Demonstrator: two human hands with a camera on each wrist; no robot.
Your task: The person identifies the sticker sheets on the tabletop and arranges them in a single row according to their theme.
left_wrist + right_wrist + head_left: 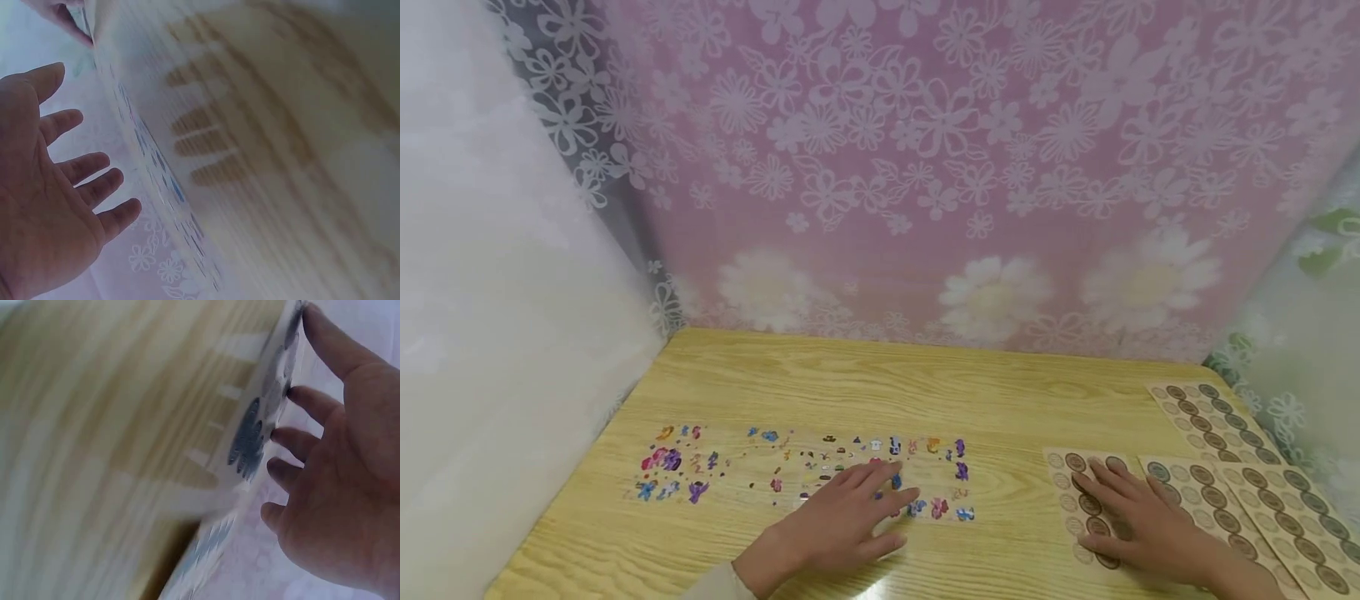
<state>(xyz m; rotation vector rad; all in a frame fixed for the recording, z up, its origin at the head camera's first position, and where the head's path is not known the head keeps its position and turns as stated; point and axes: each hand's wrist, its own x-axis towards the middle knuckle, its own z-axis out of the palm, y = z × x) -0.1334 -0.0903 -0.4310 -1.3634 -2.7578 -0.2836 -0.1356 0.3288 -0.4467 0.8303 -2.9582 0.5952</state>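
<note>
My left hand point(846, 517) hovers palm down over transparent sheets of small colourful stickers point(961, 472), its fingers spread. In the left wrist view the left fingertips point(128, 212) stand apart from the tabletop and hold nothing. My right hand point(1150, 529) rests with spread fingers on a kraft-coloured sheet of round stickers point(1073, 525), covering part of it. From the right wrist view, its fingertips point(297, 394) touch or nearly touch that sheet. More colourful stickers point(662, 458) lie left of the left hand.
Other kraft sticker sheets point(1213, 492) lie right of the right hand, one farther back point(1206, 417) near the table's right edge. The wood-grain table point(850, 375) is bordered by a pink floral curtain point(865, 192) behind and pale curtains at both sides.
</note>
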